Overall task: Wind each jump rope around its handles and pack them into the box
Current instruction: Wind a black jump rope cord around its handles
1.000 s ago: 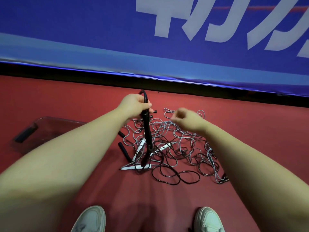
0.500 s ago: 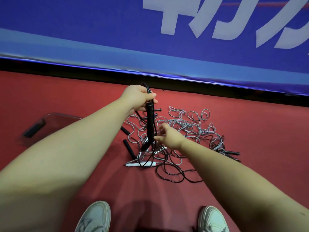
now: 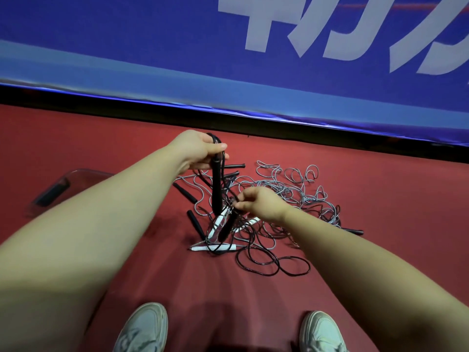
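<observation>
My left hand (image 3: 200, 151) grips the top of a black jump-rope handle (image 3: 216, 189) that hangs upright above the pile, with a loop of black cord over my fingers. My right hand (image 3: 258, 204) pinches the black cord just above a second black handle (image 3: 227, 226), which dangles tilted below it. Under both hands lies a tangle of grey and black ropes (image 3: 286, 199) on the red floor, with white handles (image 3: 214, 248) and loose black handles (image 3: 195, 222) among them. A clear plastic box (image 3: 76, 179) sits at the left, a black handle inside it.
A blue banner wall (image 3: 228, 72) with white lettering closes the far side. My two grey shoes (image 3: 142, 329) stand at the bottom edge. A loop of black cord (image 3: 274, 265) trails toward my right foot. Red floor extends left and right.
My right hand dropped from mid-air and took hold of the black cord above the second handle, lifting it. My left hand kept its grip on the upright handle.
</observation>
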### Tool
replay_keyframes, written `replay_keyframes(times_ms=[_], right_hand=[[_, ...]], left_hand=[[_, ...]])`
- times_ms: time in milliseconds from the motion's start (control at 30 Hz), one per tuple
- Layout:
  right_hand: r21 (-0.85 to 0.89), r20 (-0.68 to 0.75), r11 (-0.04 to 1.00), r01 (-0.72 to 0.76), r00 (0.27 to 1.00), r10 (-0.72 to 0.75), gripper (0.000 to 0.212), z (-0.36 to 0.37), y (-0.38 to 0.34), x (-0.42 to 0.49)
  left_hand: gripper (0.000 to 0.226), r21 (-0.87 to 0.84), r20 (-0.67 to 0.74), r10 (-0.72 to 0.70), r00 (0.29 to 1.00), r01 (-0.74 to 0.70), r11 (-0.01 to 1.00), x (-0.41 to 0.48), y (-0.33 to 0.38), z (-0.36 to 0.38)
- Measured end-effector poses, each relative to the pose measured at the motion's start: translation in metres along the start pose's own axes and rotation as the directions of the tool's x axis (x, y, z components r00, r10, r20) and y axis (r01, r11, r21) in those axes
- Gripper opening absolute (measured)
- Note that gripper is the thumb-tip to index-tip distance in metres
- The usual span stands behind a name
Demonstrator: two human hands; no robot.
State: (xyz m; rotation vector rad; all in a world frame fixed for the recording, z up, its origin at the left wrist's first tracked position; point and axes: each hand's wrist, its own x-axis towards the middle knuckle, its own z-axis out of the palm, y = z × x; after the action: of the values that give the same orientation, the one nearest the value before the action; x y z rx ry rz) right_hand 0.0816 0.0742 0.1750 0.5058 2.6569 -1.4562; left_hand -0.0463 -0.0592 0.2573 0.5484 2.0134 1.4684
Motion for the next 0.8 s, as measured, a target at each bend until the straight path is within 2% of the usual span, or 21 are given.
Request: replay_keyframes(times_ms=[133, 267, 400, 567, 800], right_hand=[[0.172, -0.069, 0.985, 0.033, 0.997, -0.021, 0.013, -0.025, -0.011, -0.008], [0.249, -0.127, 0.964, 0.091, 0.990, -0.061, 0.017, -0.036, -0.032, -0.013], [0.378, -0.162, 0.924, 0.049, 0.987, 0.014, 0.020, -0.034, -0.049, -0.012], [0.276, -0.256, 0.961, -0.036, 0.960, 0.110, 0.025, -0.042, -0.059, -0.019], [0.287, -0.154, 0.937, -0.199, 0.956, 0.250, 0.020, -0.045, -0.070, -0.032]], left_hand=[[0.011, 0.020, 0.060, -0.053, 0.997, 0.052, 0.998, -0.001, -0.013, -0.009], [0.013, 0.072, 0.156, -0.075, 0.985, 0.064, 0.995, -0.004, -0.014, -0.003], [0.010, 0.142, 0.213, -0.044, 0.976, 0.013, 0.990, -0.007, -0.008, 0.010], [0.008, 0.273, 0.239, 0.003, 0.971, -0.071, 0.959, -0.003, -0.011, 0.014], [0.015, 0.351, 0.237, 0.063, 0.969, -0.146, 0.925, -0.006, -0.007, 0.019]])
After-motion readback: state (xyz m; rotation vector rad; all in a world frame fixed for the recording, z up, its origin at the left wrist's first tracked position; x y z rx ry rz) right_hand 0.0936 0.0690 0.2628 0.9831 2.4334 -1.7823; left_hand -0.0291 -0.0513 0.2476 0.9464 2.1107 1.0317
